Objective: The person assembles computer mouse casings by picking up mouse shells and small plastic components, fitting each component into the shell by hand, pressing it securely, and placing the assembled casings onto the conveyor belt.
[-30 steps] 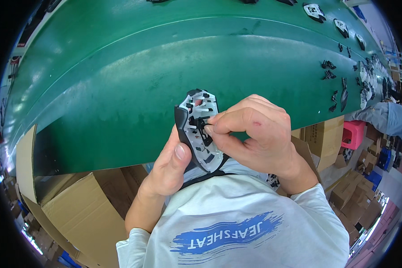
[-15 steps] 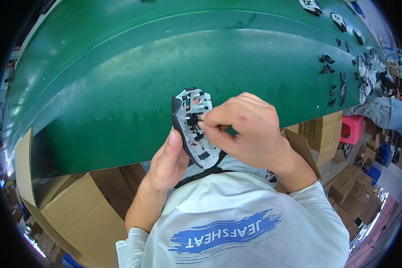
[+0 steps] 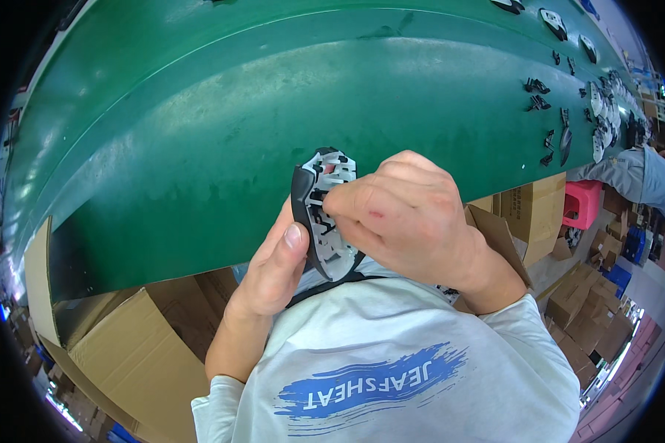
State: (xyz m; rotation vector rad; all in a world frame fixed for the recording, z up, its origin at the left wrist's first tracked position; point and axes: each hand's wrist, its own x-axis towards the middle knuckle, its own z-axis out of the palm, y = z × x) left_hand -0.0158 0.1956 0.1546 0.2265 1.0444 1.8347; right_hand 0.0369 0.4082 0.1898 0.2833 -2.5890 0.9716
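Note:
My left hand (image 3: 272, 267) grips an elongated plastic shell (image 3: 338, 262) by its dark side wall, thumb on the edge. The shell stands tilted in front of my shirt, over the near edge of the bench. Its white inside has ribs and slots, with a dark grey rim around it. A small black plastic part (image 3: 321, 216) sits in the middle of the shell. My right hand (image 3: 406, 218) has thumb and forefinger closed together on this part; the fingertips are partly hidden inside the shell.
Along the right of the green bench (image 3: 236, 96) lie black plastic pieces (image 3: 537, 86) and white-and-black shells (image 3: 553, 24). Open cardboard boxes stand below the edge at left (image 3: 137, 354) and right (image 3: 532, 221). A pink stool (image 3: 582, 203) and another person's sleeve (image 3: 624, 176) are at far right.
The shell has turned in my left hand, so more of its dark side wall shows. My right fingers have moved slightly left and deeper into it, over the black part.

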